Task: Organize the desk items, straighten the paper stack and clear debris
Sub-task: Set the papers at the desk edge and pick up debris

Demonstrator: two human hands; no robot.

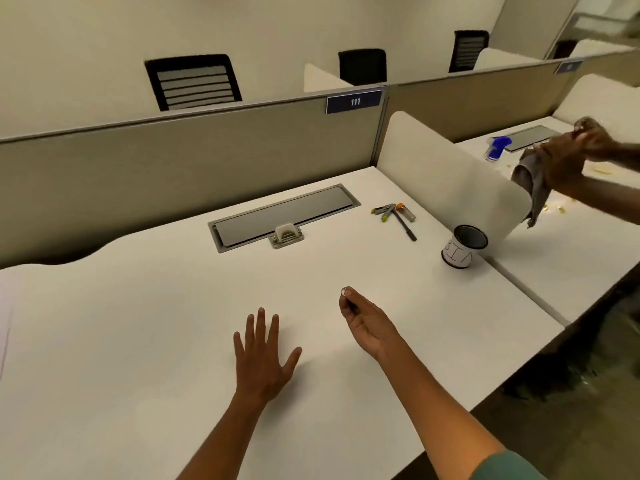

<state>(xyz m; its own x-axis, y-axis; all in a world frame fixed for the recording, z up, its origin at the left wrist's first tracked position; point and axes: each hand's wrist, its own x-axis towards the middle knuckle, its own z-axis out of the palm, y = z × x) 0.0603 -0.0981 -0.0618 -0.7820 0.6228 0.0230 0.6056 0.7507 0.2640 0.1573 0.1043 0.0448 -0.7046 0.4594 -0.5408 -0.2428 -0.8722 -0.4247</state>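
From the head camera, your left hand (264, 355) lies flat on the white desk (138, 323), fingers spread, gripping nothing. Your right hand (367, 323) hovers just above the desk with fingertips pinched on a small white scrap (345, 291), too tiny to identify. At the far left edge, a sheet of paper (5, 317) is mostly cut off by the frame. Near the side divider (446, 181) lies a cluster of pens (394, 216); the black one's long axis runs from far-left toward near-right. A black-rimmed cup (464, 247) stands beside the divider. Another person's hands (571, 157) hold a grey cloth (530, 185) over the neighbouring desk, partly hidden by that divider.
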